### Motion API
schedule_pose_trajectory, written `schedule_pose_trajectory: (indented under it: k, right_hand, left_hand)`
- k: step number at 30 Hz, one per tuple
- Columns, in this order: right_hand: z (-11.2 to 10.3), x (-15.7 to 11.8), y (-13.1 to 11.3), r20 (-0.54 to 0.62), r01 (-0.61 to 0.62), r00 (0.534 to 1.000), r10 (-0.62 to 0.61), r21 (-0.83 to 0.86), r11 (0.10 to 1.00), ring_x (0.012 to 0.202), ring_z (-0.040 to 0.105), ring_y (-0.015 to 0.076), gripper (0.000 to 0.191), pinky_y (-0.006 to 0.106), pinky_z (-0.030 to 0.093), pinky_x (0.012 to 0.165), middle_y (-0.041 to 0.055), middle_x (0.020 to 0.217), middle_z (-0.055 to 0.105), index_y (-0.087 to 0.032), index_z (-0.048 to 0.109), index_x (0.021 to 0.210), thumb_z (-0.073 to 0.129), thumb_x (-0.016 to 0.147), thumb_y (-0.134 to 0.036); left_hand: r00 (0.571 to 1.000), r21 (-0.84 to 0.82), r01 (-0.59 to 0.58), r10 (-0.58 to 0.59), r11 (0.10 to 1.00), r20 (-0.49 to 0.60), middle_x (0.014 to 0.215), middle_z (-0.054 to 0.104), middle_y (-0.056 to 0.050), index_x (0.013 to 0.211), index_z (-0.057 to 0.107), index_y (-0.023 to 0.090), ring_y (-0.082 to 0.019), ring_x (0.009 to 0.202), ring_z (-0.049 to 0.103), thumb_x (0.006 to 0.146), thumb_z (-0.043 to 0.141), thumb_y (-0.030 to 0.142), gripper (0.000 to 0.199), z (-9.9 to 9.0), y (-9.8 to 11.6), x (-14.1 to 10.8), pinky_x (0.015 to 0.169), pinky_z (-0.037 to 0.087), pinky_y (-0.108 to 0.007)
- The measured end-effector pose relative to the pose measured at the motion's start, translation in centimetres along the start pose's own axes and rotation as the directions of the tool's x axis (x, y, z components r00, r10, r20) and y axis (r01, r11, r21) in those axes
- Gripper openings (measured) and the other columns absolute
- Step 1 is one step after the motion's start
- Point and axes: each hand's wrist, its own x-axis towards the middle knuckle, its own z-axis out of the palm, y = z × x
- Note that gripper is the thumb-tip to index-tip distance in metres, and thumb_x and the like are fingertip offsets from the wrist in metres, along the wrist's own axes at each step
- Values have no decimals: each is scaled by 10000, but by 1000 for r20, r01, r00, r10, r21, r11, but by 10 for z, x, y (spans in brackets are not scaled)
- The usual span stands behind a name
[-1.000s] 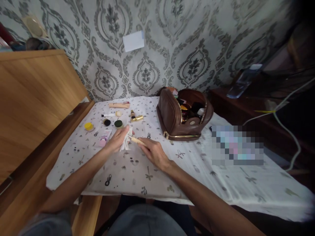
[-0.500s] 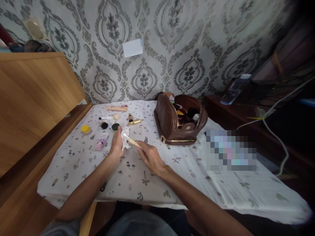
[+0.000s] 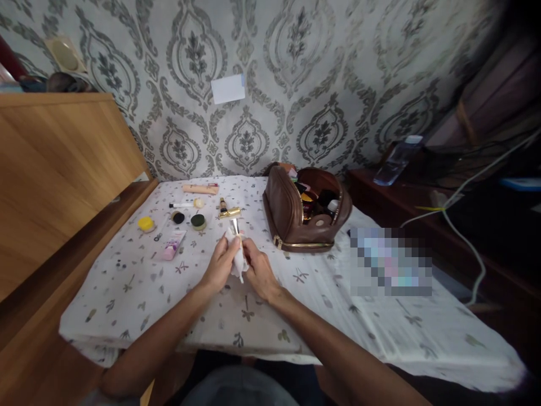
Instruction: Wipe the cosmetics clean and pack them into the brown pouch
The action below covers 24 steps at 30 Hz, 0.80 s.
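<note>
Above the tablecloth, my hands meet around a slim makeup brush [image 3: 235, 226] with a silvery metal part and a pale handle. The metal part points up and away from me. My left hand [image 3: 220, 262] is closed on a white tissue [image 3: 239, 265] wrapped around the handle, thumb on top. Fingers of my right hand [image 3: 258, 272] close on the brush from the other side; their tips are partly hidden by the tissue. Just beyond lies a gold tube [image 3: 229, 212], beside a small dark-and-gold bottle [image 3: 223, 204]. A dark green-lidded jar [image 3: 198, 221] stands to the left.
A brown cosmetic bag [image 3: 287, 220] stands unzipped at right, full of items. Left lie a pink tube [image 3: 172, 246], a yellow-lidded jar [image 3: 146, 224], a black-topped jar [image 3: 178, 217], a white-handled brush [image 3: 186, 204] and a peach pouch [image 3: 200, 189]. A water bottle [image 3: 397, 160] stands far right.
My left hand has moved right with the tissue, from the brush's metal end to its handle. The brush has turned to point away from me, and my hands are closer together.
</note>
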Motion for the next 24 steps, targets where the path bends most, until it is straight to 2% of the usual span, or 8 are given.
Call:
schedule_pose_trajectory:
  k: [3, 6, 9, 11, 13, 17, 20, 24]
  right_hand:
    - [-4, 3, 0, 78, -23, 997, 27, -46, 999, 701, 649, 180, 143, 265, 474, 640, 24, 811, 707, -208, 620, 961, 514, 869, -234]
    - [-8, 7, -2, 44, -89, 995, 93, -78, 993, 712, 663, 182, 170, 276, 484, 658, 44, 803, 724, -191, 655, 830, 595, 866, -346]
    - [-6, 8, 2, -27, -145, 989, 144, -56, 988, 666, 637, 167, 203, 280, 482, 639, 41, 756, 704, -177, 632, 826, 625, 852, -378]
    - [-3, 9, 6, -25, -168, 986, 168, 5, 986, 617, 609, 147, 177, 271, 478, 605, 22, 744, 684, -178, 604, 878, 654, 818, -336]
    - [-2, 10, 10, 4, -179, 984, 180, 123, 976, 585, 588, 129, 228, 260, 475, 569, 4, 767, 668, -186, 577, 960, 665, 792, -313]
    - [-11, 14, 16, 58, -188, 982, 179, 313, 931, 509, 524, 103, 332, 234, 438, 482, -41, 715, 588, -201, 526, 1063, 633, 822, -403]
    - [-22, 11, 23, 87, -215, 976, 198, 294, 931, 472, 486, 95, 303, 226, 397, 450, -54, 654, 546, -193, 535, 1040, 562, 876, -446]
    - [-35, -4, 33, 213, -255, 955, 207, 227, 940, 530, 531, 121, 302, 245, 432, 504, -7, 685, 640, -165, 546, 1110, 513, 918, -395]
  left_hand:
    - [998, 171, -67, 62, 983, 33, 851, 651, -10, 982, 619, 186, -135, 788, 618, 846, 634, 525, 365, -15, 7, 5, 711, 489, -231]
    - [995, 339, -79, 51, 937, 91, 732, 586, 19, 926, 593, 185, -114, 644, 551, 862, 594, 500, 321, -35, 26, 13, 586, 433, -213]
    - [983, 536, -124, 28, 835, 183, 720, 560, 25, 909, 581, 185, -117, 622, 518, 879, 550, 467, 285, -48, 39, 14, 576, 407, -222]
    - [975, 649, -168, 31, 742, 218, 707, 538, 31, 892, 574, 186, -123, 632, 501, 886, 534, 436, 253, -50, 39, 9, 594, 397, -229]
    - [977, 688, -173, 34, 705, 210, 706, 526, 34, 913, 570, 189, -129, 644, 493, 899, 509, 426, 245, -51, 32, 4, 604, 391, -233]
    - [985, 653, -133, 24, 745, 174, 749, 539, 21, 938, 553, 190, -131, 659, 503, 921, 465, 448, 273, -57, 15, -2, 609, 393, -236]
    - [986, 692, -116, 0, 712, 165, 752, 549, 20, 968, 538, 199, -141, 671, 514, 928, 455, 453, 270, -64, 11, -3, 638, 396, -252]
    - [996, 734, -80, 35, 674, 76, 800, 575, 12, 1079, 472, 226, -171, 750, 563, 944, 433, 420, 239, -70, 11, -3, 728, 417, -289]
